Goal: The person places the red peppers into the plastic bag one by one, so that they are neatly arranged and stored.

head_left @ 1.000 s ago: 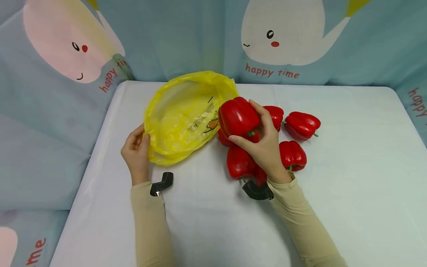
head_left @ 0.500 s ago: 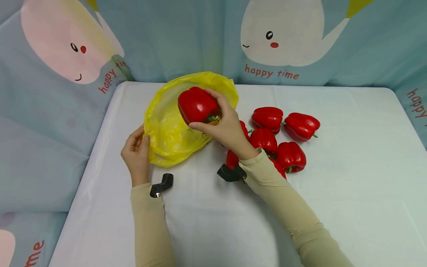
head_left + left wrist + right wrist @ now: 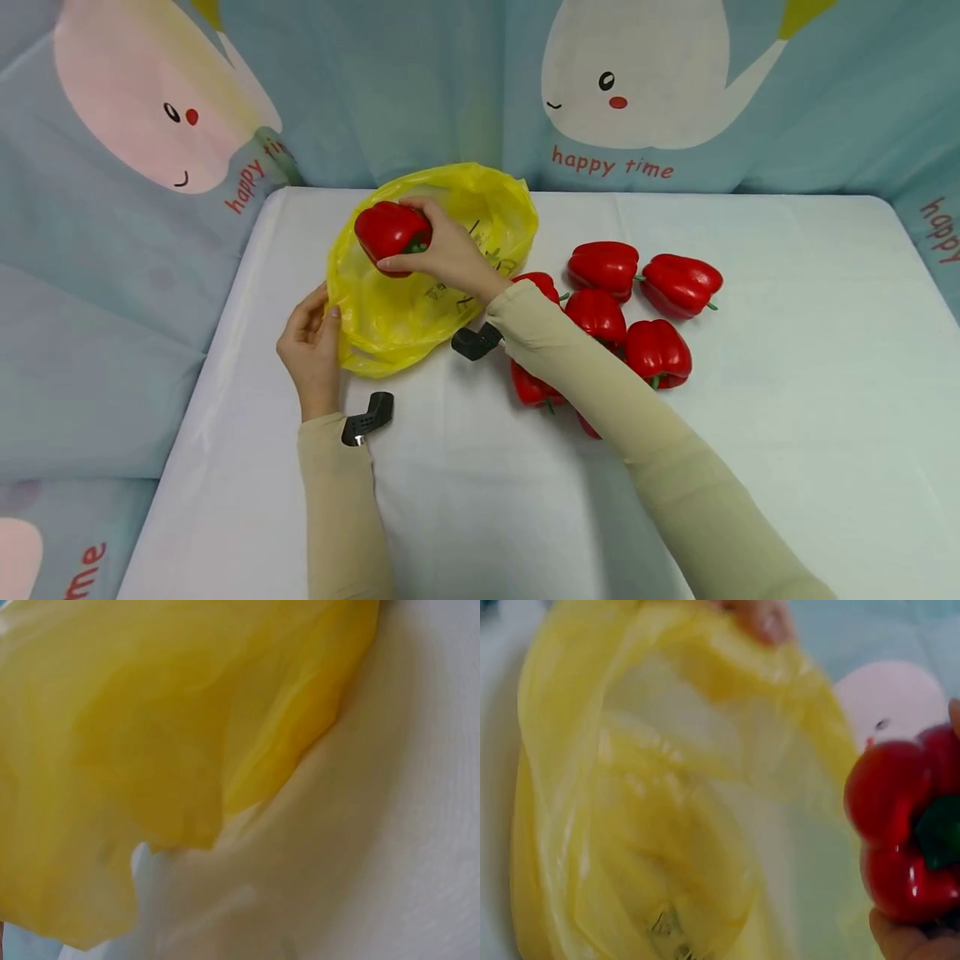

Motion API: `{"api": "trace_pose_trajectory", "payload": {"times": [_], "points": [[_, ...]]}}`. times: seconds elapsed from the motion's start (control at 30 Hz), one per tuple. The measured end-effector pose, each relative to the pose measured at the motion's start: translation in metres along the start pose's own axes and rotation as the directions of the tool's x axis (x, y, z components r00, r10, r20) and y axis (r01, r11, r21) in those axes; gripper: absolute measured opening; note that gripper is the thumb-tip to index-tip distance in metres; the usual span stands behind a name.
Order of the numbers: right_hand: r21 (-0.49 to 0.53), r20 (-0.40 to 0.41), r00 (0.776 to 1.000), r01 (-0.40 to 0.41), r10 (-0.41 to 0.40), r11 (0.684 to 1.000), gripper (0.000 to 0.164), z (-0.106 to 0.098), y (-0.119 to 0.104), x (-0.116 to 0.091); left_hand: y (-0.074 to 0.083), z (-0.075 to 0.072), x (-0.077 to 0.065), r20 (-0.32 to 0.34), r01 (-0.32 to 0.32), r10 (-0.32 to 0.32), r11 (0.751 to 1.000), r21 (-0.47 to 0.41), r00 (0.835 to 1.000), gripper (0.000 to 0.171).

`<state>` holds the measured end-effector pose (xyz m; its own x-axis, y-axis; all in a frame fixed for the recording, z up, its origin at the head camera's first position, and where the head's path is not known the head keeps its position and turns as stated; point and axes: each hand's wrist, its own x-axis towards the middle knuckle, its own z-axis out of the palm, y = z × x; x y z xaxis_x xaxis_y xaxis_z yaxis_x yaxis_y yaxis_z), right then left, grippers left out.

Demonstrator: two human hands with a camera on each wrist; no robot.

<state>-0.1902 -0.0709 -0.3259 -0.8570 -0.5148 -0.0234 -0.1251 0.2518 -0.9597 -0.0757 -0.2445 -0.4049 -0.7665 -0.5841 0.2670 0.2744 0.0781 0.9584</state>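
My right hand point(image 3: 452, 252) holds a red bell pepper point(image 3: 391, 233) between thumb and fingers, over the open mouth of a yellow plastic bag point(image 3: 375, 332). In the right wrist view the same pepper point(image 3: 900, 825) shows its green stem end, with fingertips at the frame's right edge. At the bag's left rim, my left hand point(image 3: 311, 354) pinches the plastic between thumb and fingers. The left wrist view is filled mostly by the bag's yellow side point(image 3: 150, 735); the left fingers are hidden there.
Several more red bell peppers point(image 3: 603, 268) lie on the white table point(image 3: 810, 400) right of the bag, some partly covered by the right sleeve point(image 3: 600, 383). A blue curtain point(image 3: 450, 92) with whale prints hangs behind the table.
My right hand has carried the bell pepper leftward, from above the other peppers to over the bag's mouth. The left hand keeps its place at the rim.
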Motion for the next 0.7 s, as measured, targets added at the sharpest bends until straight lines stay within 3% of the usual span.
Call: {"api": "trace_pose_trajectory", "payload": {"times": [0.4, 0.7], "points": [[-0.153, 0.039, 0.993, -0.106, 0.113, 0.983, 0.085, 0.012, 0.025, 0.026, 0.001, 0.002, -0.001, 0.014, -0.026, 0.026, 1.000, -0.003, 1.000, 0.025], [-0.104, 0.000, 0.987, -0.160, 0.161, 0.982, 0.085, 0.022, 0.037, 0.041, 0.000, 0.002, -0.002, 0.033, -0.028, 0.029, 0.999, -0.026, 0.999, 0.026]]}}
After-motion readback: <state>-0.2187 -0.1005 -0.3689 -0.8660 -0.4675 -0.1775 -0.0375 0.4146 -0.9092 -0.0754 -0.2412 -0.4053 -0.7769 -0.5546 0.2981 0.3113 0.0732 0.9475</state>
